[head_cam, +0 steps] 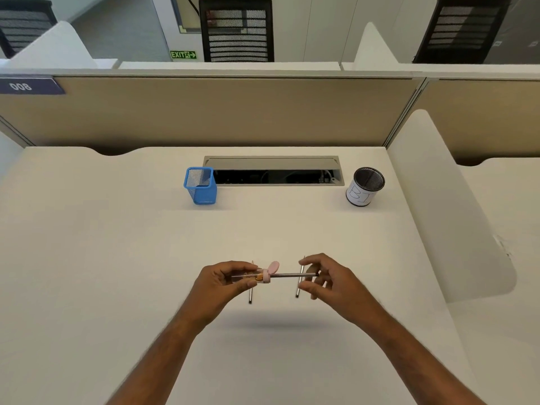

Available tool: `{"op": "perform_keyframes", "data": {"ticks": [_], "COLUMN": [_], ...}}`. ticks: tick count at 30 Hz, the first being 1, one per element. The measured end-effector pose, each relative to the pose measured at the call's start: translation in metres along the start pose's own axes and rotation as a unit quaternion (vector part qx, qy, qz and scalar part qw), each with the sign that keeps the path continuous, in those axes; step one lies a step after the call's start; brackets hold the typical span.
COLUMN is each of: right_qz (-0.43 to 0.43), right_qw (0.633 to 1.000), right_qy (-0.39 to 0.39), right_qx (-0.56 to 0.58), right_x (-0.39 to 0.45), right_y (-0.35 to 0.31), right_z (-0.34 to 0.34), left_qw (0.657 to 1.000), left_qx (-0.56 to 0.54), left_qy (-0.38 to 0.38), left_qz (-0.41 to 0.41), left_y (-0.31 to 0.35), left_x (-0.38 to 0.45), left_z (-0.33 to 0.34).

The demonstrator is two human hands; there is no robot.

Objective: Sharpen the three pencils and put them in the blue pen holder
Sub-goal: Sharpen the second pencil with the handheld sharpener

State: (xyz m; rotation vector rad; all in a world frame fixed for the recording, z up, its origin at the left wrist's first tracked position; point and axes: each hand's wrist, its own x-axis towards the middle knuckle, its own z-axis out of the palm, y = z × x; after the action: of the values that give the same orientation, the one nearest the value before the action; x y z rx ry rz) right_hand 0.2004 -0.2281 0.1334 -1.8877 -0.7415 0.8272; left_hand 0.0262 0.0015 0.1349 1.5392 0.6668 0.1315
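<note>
Both hands are raised above the near centre of the desk (117, 258). The left hand (225, 283) pinches a sharpener (264, 274) between thumb and fingers; the sharpener has a clear body, a pink collar and a pink flap that stands up from the collar. Brown shavings are visible inside the clear body.

The right hand (327, 283) pinches the far end of a dark pencil (287, 275) between thumb and forefinger, the other fingers loosely curled. The pencil lies level, left to right, with its tip end inside the sharpener.

Two more pencils lie flat on the desk below the hands, each running front to back. The left pencil on the desk (250, 295) is partly hidden by the left hand. The right pencil on the desk (298, 285) lies just beside the right fingertips, under the held pencil.

The blue pen holder (201, 187) stands upright at the back of the desk, left of an open cable tray (273, 171). No pencil is visible in it. A round black mesh cup (365, 187) with a white paper label stands right of the tray, well apart from the hands.
</note>
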Motion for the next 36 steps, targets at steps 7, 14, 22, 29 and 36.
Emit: {"op": "perform_keyframes", "data": {"ticks": [7, 14, 22, 29, 36], "right_qz": [-0.036, 0.071, 0.135, 0.138, 0.148], "right_qw": [0.998, 0.993, 0.978, 0.980, 0.978], "right_qy": [0.040, -0.092, -0.143, -0.116, -0.115], "right_qx": [-0.023, 0.013, 0.071, 0.088, 0.096], "right_x": [-0.002, 0.003, 0.001, -0.007, -0.011], "right_y": [-0.005, -0.005, -0.004, 0.005, 0.021], "right_z": [0.002, 0.000, -0.011, -0.015, 0.001], "left_qw": [1.000, 0.999, 0.998, 0.999, 0.998], "left_qx": [-0.002, 0.017, 0.014, -0.023, -0.049], "left_qy": [0.000, -0.035, -0.059, 0.015, 0.034], "left_qz": [0.006, 0.008, 0.028, 0.027, 0.012], "left_y": [0.005, 0.004, 0.007, -0.002, -0.018], "left_x": [0.001, 0.000, 0.003, 0.001, -0.002], "left_z": [0.001, -0.008, -0.015, -0.027, -0.033]}}
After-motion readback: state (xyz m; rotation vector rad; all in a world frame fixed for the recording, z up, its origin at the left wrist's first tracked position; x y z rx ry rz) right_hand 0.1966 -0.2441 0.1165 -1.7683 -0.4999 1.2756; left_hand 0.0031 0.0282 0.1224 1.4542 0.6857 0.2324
